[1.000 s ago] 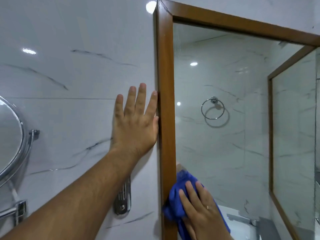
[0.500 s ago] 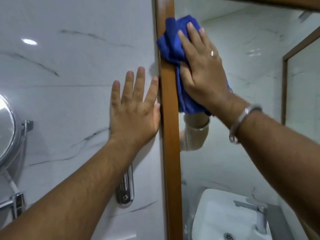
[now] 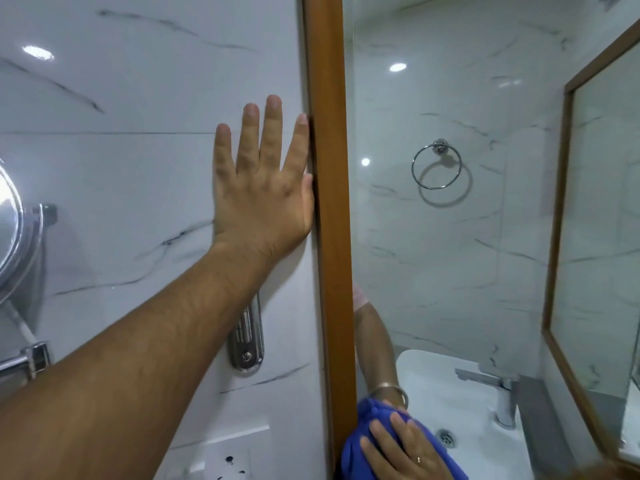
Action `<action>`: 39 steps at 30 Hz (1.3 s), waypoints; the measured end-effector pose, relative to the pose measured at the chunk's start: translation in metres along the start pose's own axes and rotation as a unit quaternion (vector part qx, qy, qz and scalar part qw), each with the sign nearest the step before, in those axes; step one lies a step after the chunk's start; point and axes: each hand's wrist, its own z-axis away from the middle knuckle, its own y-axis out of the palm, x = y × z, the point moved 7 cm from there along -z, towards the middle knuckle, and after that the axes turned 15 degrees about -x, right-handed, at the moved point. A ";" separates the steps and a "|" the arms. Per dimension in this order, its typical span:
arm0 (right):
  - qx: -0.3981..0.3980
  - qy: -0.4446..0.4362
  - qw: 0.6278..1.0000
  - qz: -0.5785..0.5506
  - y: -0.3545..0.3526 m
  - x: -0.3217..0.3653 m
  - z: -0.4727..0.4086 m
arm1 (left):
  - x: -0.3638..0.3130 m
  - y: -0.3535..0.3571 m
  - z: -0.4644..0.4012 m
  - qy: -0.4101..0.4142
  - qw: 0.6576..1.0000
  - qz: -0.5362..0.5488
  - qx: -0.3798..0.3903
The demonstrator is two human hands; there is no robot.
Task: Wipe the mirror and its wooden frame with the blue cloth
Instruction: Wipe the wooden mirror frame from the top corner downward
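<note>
The mirror [image 3: 450, 237] hangs on a marble-tiled wall, and its wooden frame [image 3: 329, 202] runs top to bottom through the middle of the view. My left hand [image 3: 259, 188] lies flat and open on the tiles, its thumb edge touching the frame's outer side. At the bottom of the view my right hand [image 3: 401, 448] presses the bunched blue cloth [image 3: 363, 441] against the glass right beside the frame's inner edge. The glass reflects my right forearm with a bracelet above the cloth.
A round chrome mirror [image 3: 10, 233] on an arm juts from the wall at far left. A chrome wall fitting [image 3: 246, 344] sits below my left forearm. The glass reflects a towel ring [image 3: 437, 164], a white basin [image 3: 460, 410] and a tap [image 3: 498, 389].
My right hand swept the blue cloth from low on the frame up to its top, then back down to the bottom. My left hand stayed flat on the wall.
</note>
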 end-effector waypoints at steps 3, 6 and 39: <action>-0.048 -0.015 0.989 -0.138 -0.006 -0.020 -0.052 | 0.000 0.002 0.001 0.000 1.000 -0.002 -0.002; -0.122 0.008 0.984 -0.133 -0.035 -0.094 -0.188 | 0.002 0.003 0.001 0.001 1.000 0.012 -0.002; 0.073 0.122 0.971 -0.194 0.015 0.015 0.042 | -0.082 -0.041 0.236 -0.014 0.991 0.083 0.101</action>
